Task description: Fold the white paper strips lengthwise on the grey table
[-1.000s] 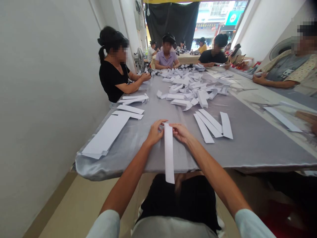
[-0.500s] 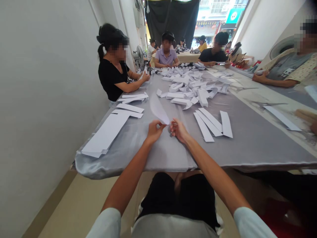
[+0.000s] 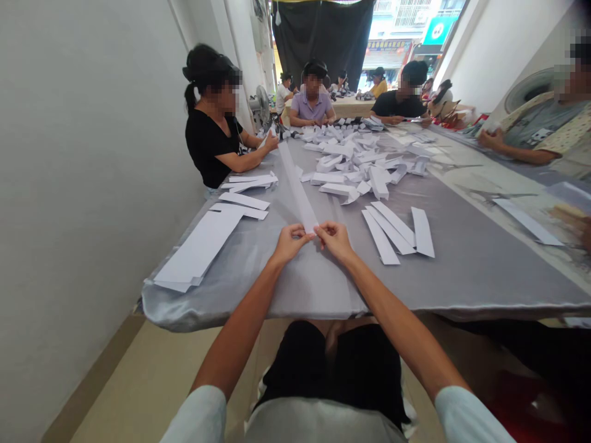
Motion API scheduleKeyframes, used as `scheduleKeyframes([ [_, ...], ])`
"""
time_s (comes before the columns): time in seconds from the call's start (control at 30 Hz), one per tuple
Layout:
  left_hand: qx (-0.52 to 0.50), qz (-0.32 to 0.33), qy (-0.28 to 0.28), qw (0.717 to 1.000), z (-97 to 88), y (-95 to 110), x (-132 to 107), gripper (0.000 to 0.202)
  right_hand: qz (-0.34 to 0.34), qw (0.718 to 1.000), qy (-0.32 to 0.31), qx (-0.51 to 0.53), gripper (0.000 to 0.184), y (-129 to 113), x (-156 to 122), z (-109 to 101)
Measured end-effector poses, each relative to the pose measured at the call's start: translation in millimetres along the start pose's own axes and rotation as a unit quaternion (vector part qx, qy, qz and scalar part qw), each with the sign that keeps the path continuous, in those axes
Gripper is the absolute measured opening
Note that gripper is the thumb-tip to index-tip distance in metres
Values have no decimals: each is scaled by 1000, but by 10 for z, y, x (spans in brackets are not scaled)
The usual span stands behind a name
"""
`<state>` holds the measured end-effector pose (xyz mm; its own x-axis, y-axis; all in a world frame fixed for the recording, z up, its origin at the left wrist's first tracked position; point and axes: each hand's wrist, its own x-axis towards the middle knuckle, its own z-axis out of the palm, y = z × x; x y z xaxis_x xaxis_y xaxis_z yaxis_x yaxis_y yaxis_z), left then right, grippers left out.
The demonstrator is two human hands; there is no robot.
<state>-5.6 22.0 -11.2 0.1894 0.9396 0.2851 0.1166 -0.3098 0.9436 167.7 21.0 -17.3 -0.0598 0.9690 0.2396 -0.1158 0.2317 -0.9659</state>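
Observation:
A long white paper strip [image 3: 298, 191] stretches away from me over the grey cloth, its near end pinched between my hands. My left hand [image 3: 292, 241] is closed on the left corner of that end, thumb and fingertips together. On the right corner, my right hand [image 3: 333, 239] grips with thumb and forefinger. The fingertips of both hands almost meet. To the left lies a stack of flat white paper sheets [image 3: 198, 246]. Several paper strips [image 3: 390, 227] are spread out to the right of my right hand.
A heap of folded white paper pieces [image 3: 346, 157] covers the table's middle. The grey-clothed table [image 3: 462, 271] ends just before my lap. A person in black [image 3: 212, 141] sits at the left edge; other people sit at the far side and right. More strips [image 3: 249, 181] lie near the left edge.
The strip, curved and blurred before, now lies straighter and reaches farther forward. My right hand has closed from looser fingers onto its near corner. My left hand keeps its pinch.

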Motion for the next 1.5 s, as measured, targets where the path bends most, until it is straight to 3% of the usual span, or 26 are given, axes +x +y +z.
scheduleKeyframes([
  [0.3,-42,-60,62,995,-20,-97,21,45,4,1000,-15,-21,41,-15,-16,17],
  [0.57,-57,-52,14,997,-10,-123,11,43,-29,999,11,-17,37,-57,-27,42],
  [0.7,-42,-41,16,998,9,-86,-8,41,-17,999,29,-22,36,-57,-31,9],
  [0.93,-83,-76,98,989,7,-116,14,44,11,1000,9,-15,36,-23,-28,10],
  [1.3,-41,-38,69,996,35,-79,-12,41,-64,996,36,-42,30,30,10,-15],
  [1.5,-46,-34,119,991,41,-116,11,42,-33,999,4,-35,34,81,17,5],
])
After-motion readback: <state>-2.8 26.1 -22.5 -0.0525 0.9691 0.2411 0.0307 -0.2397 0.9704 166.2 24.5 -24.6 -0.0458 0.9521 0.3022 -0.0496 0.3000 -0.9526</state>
